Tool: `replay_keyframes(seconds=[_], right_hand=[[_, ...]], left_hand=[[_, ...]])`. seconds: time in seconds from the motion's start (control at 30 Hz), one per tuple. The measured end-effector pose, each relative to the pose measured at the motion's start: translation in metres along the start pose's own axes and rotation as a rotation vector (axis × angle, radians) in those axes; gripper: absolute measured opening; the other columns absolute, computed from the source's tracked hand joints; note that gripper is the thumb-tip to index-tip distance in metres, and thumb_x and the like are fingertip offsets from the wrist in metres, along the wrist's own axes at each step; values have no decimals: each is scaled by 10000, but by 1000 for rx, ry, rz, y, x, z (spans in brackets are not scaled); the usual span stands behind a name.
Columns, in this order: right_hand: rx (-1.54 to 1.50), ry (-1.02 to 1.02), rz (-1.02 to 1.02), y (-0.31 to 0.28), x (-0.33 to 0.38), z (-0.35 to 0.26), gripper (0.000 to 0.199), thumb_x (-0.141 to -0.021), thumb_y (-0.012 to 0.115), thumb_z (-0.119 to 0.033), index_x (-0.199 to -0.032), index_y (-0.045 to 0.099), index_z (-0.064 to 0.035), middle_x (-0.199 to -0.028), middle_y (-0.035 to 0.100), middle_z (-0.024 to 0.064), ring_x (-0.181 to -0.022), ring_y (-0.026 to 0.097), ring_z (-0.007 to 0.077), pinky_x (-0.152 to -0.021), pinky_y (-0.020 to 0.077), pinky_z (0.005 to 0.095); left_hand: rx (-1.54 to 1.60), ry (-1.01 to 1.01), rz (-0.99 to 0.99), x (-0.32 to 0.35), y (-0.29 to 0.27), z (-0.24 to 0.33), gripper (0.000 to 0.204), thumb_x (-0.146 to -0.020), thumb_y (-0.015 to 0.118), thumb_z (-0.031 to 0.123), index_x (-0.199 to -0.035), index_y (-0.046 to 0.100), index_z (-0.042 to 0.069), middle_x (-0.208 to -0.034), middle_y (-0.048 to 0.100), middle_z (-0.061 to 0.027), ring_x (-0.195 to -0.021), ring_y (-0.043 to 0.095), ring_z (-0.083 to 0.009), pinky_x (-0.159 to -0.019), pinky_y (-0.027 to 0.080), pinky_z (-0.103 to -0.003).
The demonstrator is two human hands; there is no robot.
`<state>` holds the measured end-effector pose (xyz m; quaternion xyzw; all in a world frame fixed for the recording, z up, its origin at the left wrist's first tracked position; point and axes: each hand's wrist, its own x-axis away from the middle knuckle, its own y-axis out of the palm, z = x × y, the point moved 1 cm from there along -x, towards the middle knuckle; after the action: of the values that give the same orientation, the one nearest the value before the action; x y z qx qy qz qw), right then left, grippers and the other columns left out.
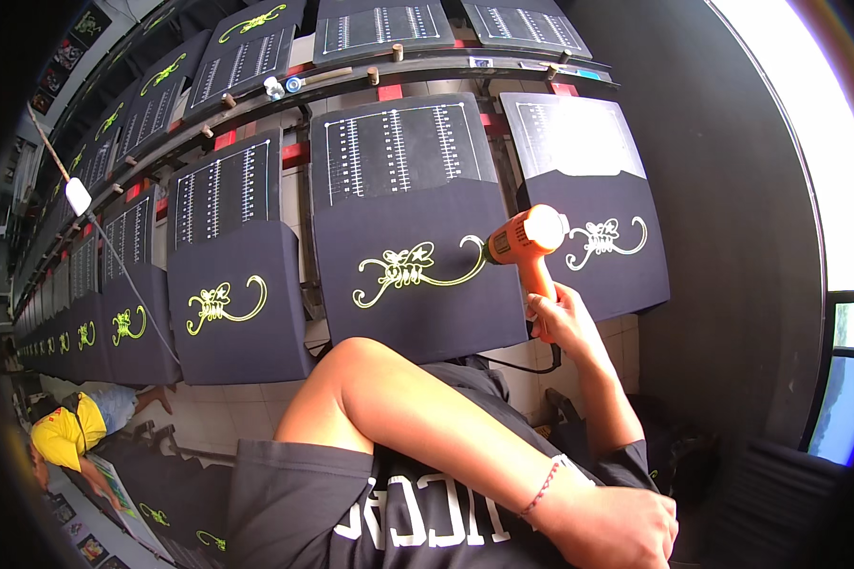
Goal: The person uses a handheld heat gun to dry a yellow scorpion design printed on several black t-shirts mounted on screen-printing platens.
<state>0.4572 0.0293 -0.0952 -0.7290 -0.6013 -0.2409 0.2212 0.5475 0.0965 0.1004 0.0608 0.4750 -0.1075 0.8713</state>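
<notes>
Stretching from 9 to 1 o'clock, rows of dark flat boards [242,175] fill much of the view, their bare upper parts ruled with white scale lines. A grey wall [702,218] rises toward 3 o'clock. At 8 o'clock, a co-worker in a yellow shirt [83,422] leans beside another row. A dark fabric panel [417,327] covers the lower part of the central board, and a second fabric panel [598,194] lies next to it at 2 o'clock. The person's bare left forearm [446,412] crosses low in front of the body, toward 5 o'clock. An orange heat gun [527,245] is between 2 and 3 o'clock, near the middle, its nozzle aimed roughly toward 9 o'clock at the right-hand end of the central design; whether it touches the fabric, the view cannot tell. The right hand [569,322], between 3 and 4 o'clock, has its fingers wrapped around the gun's handle. The left hand [617,526], at 5 o'clock, has its fingers bent out of sight near the right sleeve [626,465]; whether they grip anything cannot be told. The central panel's yellow-green design [408,264] has 2 curling ends. Thinnest of all, a dark reddish bracelet [541,488] circles the left wrist
</notes>
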Motion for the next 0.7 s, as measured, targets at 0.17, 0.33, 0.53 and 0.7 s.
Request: replay_keyframes(seconds=[0.17,0.33,0.53,0.7], right_hand=[[27,-2,-34,0,-4,1,243,-941,620,-240,-1011,595,-9,-803,625,30,-595,604,93,-494,471,253],[49,-11,17,14,0,-14,234,-943,615,-241,-989,589,-13,-796,625,33,-585,602,97,-488,466,253],[50,39,78,33,10,-16,209,-953,603,-236,-959,592,-27,-787,614,22,-563,570,78,-500,464,243],[37,37,112,36,18,-19,200,-948,609,-235,-963,596,-36,-789,616,18,-557,562,79,-507,469,246]], left_hand=[[351,-8,272,3,59,10,164,-925,569,219,-835,651,109,-783,650,-104,-804,643,-299,-694,493,-428],[181,-9,146,11,39,33,202,-935,580,228,-849,652,60,-804,658,-139,-827,654,-308,-732,508,-412],[275,-92,42,33,39,97,243,-937,598,220,-856,649,-3,-783,651,-188,-797,664,-320,-729,519,-404],[348,-700,74,76,-26,86,404,-996,545,326,-897,654,-50,-806,664,-234,-807,660,-365,-764,520,-420]])
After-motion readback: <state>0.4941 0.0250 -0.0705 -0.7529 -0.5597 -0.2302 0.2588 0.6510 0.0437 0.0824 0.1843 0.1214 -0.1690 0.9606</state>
